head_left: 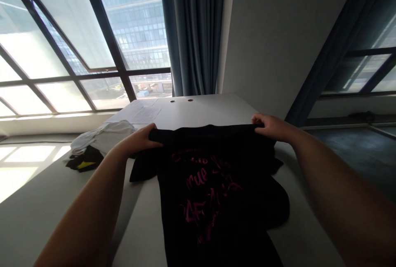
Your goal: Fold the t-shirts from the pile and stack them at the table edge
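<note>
A black T-shirt (213,193) with pink lettering hangs down toward me over the white table (139,221). My left hand (144,138) grips its upper left corner, thumb on the near side of the cloth. At the opposite upper corner, my right hand (266,126) pinches the fabric between thumb and fingers. The top edge is stretched nearly straight between both hands. A sleeve sticks out below my left hand, and loose folds bulge out on the right side. The lower end of the shirt runs out of view.
Left of my left hand lies a heap of white clothing (105,135) with a black and yellow piece (85,160) by it. Papers (144,112) lie toward the table's far end. Beyond are a window (71,32), a blue curtain (193,32) and a wall (278,32).
</note>
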Demonstrator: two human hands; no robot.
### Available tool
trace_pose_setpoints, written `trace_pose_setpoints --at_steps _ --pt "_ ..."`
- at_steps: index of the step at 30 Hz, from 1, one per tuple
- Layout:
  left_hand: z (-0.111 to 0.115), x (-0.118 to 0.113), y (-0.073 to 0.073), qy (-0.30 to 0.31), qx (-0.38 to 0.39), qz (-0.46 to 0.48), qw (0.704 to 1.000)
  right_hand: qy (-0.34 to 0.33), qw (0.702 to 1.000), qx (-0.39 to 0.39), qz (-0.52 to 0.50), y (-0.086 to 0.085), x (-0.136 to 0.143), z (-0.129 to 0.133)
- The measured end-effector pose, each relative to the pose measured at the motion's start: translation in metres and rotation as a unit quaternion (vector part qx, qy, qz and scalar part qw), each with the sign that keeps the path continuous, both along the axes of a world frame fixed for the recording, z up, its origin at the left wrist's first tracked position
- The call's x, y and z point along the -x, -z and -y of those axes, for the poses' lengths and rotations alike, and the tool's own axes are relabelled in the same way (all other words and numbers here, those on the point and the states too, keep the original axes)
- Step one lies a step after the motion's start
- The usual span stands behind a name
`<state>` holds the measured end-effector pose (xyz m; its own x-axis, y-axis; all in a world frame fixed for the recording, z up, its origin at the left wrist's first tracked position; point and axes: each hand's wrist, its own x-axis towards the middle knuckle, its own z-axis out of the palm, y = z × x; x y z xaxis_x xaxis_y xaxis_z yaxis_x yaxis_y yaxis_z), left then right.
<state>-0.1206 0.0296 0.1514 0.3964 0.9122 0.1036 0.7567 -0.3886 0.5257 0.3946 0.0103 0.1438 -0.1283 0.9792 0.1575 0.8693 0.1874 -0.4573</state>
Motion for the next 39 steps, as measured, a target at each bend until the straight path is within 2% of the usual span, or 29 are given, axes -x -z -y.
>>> trace_pose_setpoints --at_steps 2,4,6,8,10,12,14,16,17,19,20,21,23,26,29,32,39 --pt "-0.001 0.013 -0.004 -0.004 0.032 0.044 0.999 -0.048 0.990 0.106 -0.084 -0.004 -0.013 0.009" --pt "-0.001 0.023 -0.008 0.015 0.072 0.075 0.994 -0.089 0.960 0.206 -0.165 -0.007 -0.026 0.019" --pt "0.001 0.030 -0.011 0.065 0.119 0.091 0.987 -0.099 0.933 0.264 -0.222 -0.007 -0.035 0.025" --pt "0.002 0.030 -0.012 0.102 0.140 0.100 0.980 -0.087 0.923 0.277 -0.252 -0.008 -0.039 0.025" --pt "-0.002 0.024 -0.009 0.072 0.101 0.098 0.987 -0.071 0.929 0.254 -0.262 -0.008 -0.039 0.018" --pt "-0.014 0.013 -0.006 -0.003 0.005 0.075 0.997 -0.058 0.946 0.203 -0.246 -0.009 -0.036 0.002" --pt "-0.036 0.000 -0.003 -0.048 -0.094 0.032 0.994 -0.027 0.973 0.119 -0.194 -0.006 -0.032 -0.023" --pt "-0.066 -0.017 -0.001 -0.066 -0.157 -0.020 0.985 0.047 0.993 0.006 -0.108 0.004 -0.026 -0.054" --pt "-0.082 -0.025 0.001 -0.086 -0.178 -0.049 0.979 0.100 0.992 -0.053 -0.055 0.012 -0.022 -0.070" --pt "-0.112 -0.045 0.011 -0.159 -0.217 -0.111 0.957 0.202 0.966 -0.152 0.056 0.036 -0.013 -0.097" --pt "-0.124 -0.056 0.019 -0.191 -0.231 -0.140 0.944 0.223 0.954 -0.169 0.111 0.049 -0.007 -0.108" --pt "-0.133 -0.067 0.029 -0.207 -0.230 -0.168 0.936 0.219 0.948 -0.166 0.160 0.064 -0.002 -0.117" --pt "-0.145 -0.088 0.056 -0.196 -0.166 -0.218 0.942 0.151 0.956 -0.105 0.227 0.092 0.006 -0.128" --pt "-0.150 -0.114 0.098 -0.150 -0.039 -0.251 0.956 0.051 0.970 0.014 0.235 0.123 0.010 -0.137" --pt "-0.157 -0.122 0.126 -0.136 0.006 -0.254 0.958 0.053 0.973 0.063 0.217 0.140 0.009 -0.144" --pt "-0.169 -0.115 0.136 -0.122 0.005 -0.239 0.963 0.078 0.970 0.086 0.214 0.148 0.003 -0.151" --pt "-0.185 -0.087 0.129 -0.147 -0.073 -0.221 0.962 0.123 0.966 0.113 0.197 0.151 -0.035 -0.161"
